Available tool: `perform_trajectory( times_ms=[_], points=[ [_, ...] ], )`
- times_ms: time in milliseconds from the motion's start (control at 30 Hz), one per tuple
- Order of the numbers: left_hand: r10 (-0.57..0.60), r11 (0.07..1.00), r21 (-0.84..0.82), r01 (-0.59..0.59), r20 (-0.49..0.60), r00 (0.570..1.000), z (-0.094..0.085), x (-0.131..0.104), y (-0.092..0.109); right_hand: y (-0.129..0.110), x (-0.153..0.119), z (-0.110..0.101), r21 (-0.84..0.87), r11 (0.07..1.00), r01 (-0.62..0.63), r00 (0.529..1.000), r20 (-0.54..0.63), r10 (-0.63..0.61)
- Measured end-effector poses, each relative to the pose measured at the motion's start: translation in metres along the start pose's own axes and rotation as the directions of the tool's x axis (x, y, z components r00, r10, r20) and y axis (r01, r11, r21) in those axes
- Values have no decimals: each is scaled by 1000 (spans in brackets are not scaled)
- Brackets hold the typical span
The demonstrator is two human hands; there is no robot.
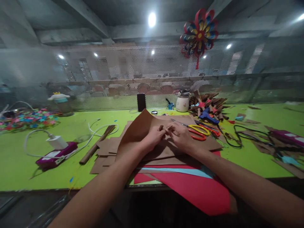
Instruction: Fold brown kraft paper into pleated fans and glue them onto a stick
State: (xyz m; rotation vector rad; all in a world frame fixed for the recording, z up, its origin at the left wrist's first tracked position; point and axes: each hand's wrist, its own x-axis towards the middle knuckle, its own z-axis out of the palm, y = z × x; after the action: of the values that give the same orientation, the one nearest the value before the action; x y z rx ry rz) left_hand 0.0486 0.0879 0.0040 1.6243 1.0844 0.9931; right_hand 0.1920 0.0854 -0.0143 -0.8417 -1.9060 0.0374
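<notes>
My left hand (155,136) and my right hand (178,134) meet over a stack of brown paper (166,152) in the middle of the table. The fingers of both are closed in a pinch on a small brown piece (161,127), which looks like rolled paper and is mostly hidden by the fingertips. Behind my left forearm a large brown sheet (135,128) curls upward. Yellow-handled scissors (199,129) and red-handled ones lie just right of my right hand. Red paper (197,190) and a light blue strip (180,171) stick out under the stack.
On the left are a purple power strip (57,155) with a white charger, a brown paper roll (97,144) and colourful stars (30,119). A blue glue gun (209,116), brown rolls, a white jug (182,103) and black cable (237,136) lie behind and right.
</notes>
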Motion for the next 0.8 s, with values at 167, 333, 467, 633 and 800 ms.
perform_trajectory(
  times_ms=[167, 333, 467, 633, 800],
  points=[
    [-44, 996, -74, 43, -13, 999, -2, -1, 1, -7, -2, -2, 50, 995, -83, 996, 42, 81],
    [-158, 967, -195, 162, 36, 987, -5, 4, -4, -7, -1, 2, 207, 960, -189, 981, 80, 176],
    [-112, 968, -228, 106, -16, 994, -7, 5, -4, -1, 5, 7, 405, 850, -336, 942, 138, 307],
    [-22, 999, -27, 18, -160, 987, -8, 5, -3, 9, 8, 7, 533, 681, -502, 846, 140, 514],
    [223, 952, 262, -158, -239, 945, -9, 7, -5, 4, 12, -4, 680, 488, -547, 789, 225, 571]
  ],
)
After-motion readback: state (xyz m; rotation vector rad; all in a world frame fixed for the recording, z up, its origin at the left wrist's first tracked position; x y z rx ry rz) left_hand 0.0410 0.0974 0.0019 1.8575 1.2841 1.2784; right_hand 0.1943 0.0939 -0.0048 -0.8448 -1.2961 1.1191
